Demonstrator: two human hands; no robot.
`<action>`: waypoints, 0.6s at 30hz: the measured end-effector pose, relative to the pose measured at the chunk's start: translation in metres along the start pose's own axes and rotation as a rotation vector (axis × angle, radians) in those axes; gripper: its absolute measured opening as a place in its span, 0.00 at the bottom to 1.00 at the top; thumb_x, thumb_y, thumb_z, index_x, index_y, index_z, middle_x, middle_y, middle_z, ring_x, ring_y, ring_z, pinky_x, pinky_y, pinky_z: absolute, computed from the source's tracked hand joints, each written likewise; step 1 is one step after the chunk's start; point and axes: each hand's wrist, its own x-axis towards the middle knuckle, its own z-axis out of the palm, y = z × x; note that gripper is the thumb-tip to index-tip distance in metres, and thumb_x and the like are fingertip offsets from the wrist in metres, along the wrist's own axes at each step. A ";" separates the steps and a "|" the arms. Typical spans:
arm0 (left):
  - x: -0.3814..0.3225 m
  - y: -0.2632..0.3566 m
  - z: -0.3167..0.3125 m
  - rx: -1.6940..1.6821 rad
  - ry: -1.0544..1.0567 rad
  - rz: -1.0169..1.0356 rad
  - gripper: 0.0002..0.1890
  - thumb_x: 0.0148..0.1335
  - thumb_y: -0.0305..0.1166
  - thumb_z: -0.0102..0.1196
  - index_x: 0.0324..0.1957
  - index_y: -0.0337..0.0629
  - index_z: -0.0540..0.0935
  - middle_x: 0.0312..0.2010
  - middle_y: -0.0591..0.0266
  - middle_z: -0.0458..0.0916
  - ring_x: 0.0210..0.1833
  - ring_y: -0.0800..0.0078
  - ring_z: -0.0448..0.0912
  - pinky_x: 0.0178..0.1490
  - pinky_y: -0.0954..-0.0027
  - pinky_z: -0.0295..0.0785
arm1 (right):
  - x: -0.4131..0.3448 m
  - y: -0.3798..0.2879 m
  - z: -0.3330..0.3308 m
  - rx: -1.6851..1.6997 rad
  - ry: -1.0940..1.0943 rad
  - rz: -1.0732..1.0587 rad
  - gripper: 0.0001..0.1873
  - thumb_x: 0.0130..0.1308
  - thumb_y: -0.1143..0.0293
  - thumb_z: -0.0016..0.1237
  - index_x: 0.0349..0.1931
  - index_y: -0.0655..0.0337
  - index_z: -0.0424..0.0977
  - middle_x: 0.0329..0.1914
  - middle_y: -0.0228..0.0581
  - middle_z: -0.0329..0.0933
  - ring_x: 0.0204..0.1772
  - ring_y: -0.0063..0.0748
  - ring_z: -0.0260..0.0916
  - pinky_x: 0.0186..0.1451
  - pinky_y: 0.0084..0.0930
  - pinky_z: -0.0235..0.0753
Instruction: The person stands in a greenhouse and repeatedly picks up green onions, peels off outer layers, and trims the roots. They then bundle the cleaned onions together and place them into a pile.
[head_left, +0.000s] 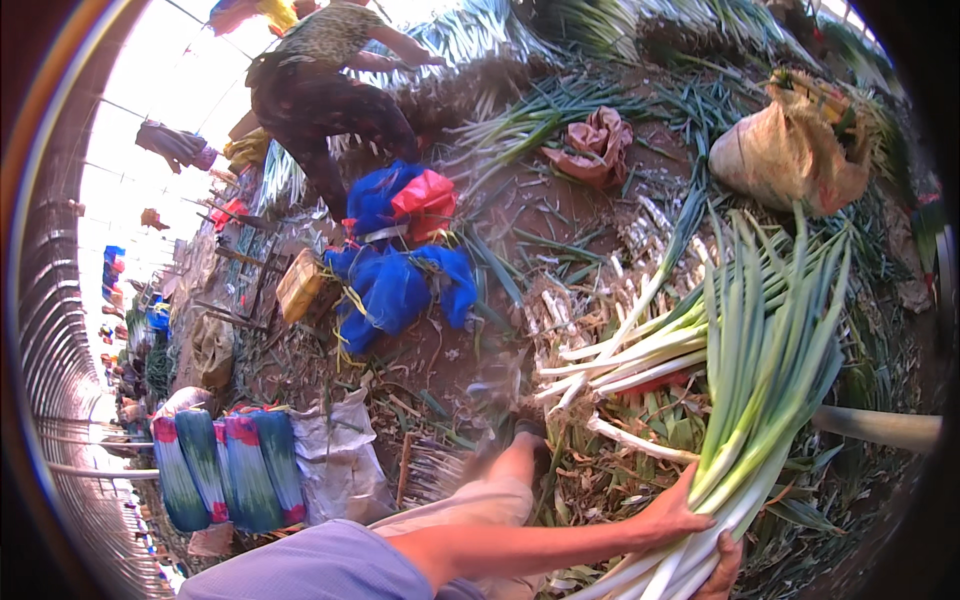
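A bundle of long green onions (757, 405) with white stalks lies across both my hands, its green leaves pointing up the view. My left hand (675, 506) is closed around the white stalks from the left. Lower down, my right hand (721, 566) grips the same stalks, partly cut off by the bottom edge of the view. Beside the bundle, more green onions (660, 345) lie in a loose heap with their roots to the left. A single white stalk (637, 441) rests just left of the bundle, above my left hand.
Blue netting (397, 289) lies left of centre, next to a yellow block (298, 285). Wrapped onion bundles (262, 465) stand at the lower left. A tan sack (787, 154) sits at the upper right. A wooden pole (877, 427) is at the right. A co-worker (330, 82) bends beyond the netting.
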 end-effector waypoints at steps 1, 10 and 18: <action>-0.013 -0.001 0.004 -0.044 0.008 -0.011 0.55 0.48 0.37 0.67 0.72 0.34 0.47 0.66 0.41 0.62 0.69 0.57 0.61 0.74 0.63 0.52 | -0.017 -0.011 0.006 -0.040 -0.023 0.045 0.29 0.62 0.67 0.54 0.61 0.70 0.66 0.54 0.47 0.73 0.56 0.44 0.70 0.60 0.37 0.70; -0.118 -0.066 0.032 -0.565 0.024 -0.329 0.39 0.53 0.26 0.63 0.67 0.45 0.61 0.53 0.54 0.78 0.52 0.60 0.78 0.54 0.59 0.77 | -0.127 -0.027 -0.001 -0.265 -0.146 0.166 0.28 0.60 0.68 0.54 0.60 0.72 0.67 0.51 0.45 0.75 0.49 0.40 0.73 0.53 0.32 0.72; -0.158 -0.149 0.008 -0.556 0.086 -0.467 0.42 0.52 0.34 0.70 0.67 0.39 0.62 0.59 0.55 0.73 0.61 0.67 0.71 0.66 0.66 0.64 | -0.153 0.028 -0.013 -0.271 -0.168 0.352 0.28 0.57 0.65 0.61 0.55 0.73 0.72 0.46 0.43 0.79 0.45 0.36 0.75 0.50 0.31 0.74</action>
